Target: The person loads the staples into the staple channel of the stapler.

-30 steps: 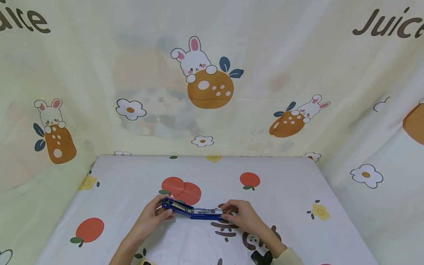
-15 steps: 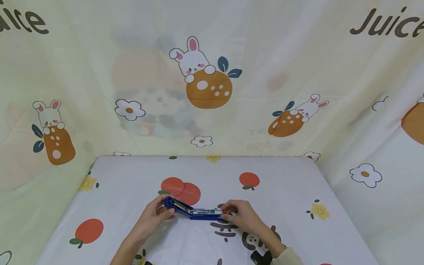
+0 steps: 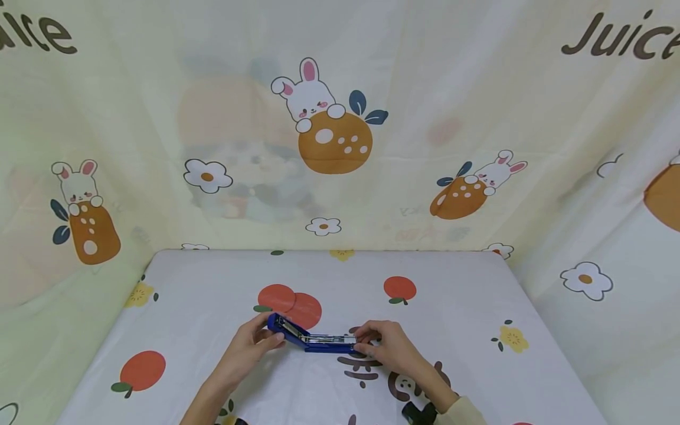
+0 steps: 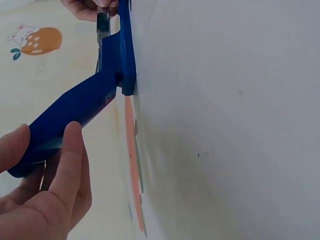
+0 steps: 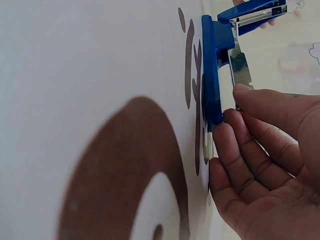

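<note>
A blue stapler (image 3: 330, 348) lies swung open on the table, its base along the cloth and the silver staple channel (image 3: 332, 339) showing on top. My left hand (image 3: 245, 349) grips the far end of its raised top arm (image 4: 70, 107), thumb and fingers on either side. At the other end, my right hand (image 3: 386, 347) pinches the front of the channel and base. In the right wrist view, the thumb presses the tip of the metal channel (image 5: 241, 67), with fingertips at the end of the blue base (image 5: 211, 70).
A white tablecloth (image 3: 451, 319) printed with fruit and flowers covers the table. Pale curtains with rabbit prints (image 3: 404, 195) hang behind and at both sides. A black object (image 3: 419, 413) sits by the right sleeve at the front edge.
My left hand has moved slightly to the right with the stapler's top arm, which now stands a little steeper. The base and my right hand have stayed in place.
</note>
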A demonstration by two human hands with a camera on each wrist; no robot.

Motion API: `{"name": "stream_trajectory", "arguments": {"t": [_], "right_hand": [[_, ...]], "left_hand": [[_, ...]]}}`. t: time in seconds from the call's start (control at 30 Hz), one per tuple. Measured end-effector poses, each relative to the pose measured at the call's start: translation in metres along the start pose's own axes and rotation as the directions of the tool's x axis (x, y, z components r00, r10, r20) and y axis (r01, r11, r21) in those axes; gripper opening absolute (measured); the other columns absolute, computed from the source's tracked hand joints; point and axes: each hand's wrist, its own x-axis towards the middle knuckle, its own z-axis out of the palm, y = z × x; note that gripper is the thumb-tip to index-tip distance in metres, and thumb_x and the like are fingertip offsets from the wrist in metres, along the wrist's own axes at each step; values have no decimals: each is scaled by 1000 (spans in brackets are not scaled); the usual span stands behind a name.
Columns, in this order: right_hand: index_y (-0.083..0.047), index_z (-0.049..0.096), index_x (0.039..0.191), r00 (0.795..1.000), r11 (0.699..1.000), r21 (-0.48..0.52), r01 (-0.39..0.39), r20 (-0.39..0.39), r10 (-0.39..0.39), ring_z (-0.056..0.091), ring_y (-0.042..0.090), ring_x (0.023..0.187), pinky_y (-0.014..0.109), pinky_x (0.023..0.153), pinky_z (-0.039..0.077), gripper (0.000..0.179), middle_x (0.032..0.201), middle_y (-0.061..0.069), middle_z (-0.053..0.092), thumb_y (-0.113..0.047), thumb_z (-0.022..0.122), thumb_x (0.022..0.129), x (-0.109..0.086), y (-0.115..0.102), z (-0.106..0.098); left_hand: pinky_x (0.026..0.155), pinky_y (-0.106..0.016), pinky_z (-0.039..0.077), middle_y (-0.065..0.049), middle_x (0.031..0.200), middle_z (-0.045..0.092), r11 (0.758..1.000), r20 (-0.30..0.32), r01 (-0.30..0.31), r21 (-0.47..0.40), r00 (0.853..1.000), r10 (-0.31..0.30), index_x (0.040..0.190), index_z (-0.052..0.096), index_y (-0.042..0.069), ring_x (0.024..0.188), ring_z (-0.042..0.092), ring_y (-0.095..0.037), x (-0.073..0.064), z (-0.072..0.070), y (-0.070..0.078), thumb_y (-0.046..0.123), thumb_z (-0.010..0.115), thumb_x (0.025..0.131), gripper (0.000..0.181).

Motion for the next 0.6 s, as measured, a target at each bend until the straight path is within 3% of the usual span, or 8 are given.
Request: {"name": "stream_trajectory", "arguments": {"t": [0.23,0.6], "right_hand": [[-19,79,105,1000,1000,9,10,6,-10,65,5,82,19,75,51,13,93,-8,76,-21,83,93,-1,0,0],[-20,79,105,1000,1000,16,-1,13,0,66,4,82,19,76,51,13,95,-9,76,-21,82,93,1,2,-1]], "left_hand": [[91,-26,61,-18,128,70,998,-31,10,60,999,-8,146,57,0,106,63,-23,0,4,2,3,66,102,45],[89,-24,58,-14,131,72,994,-33,-19,109,999,23,146,59,4,114,66,-25,2,12,4,9,70,101,46]]}}
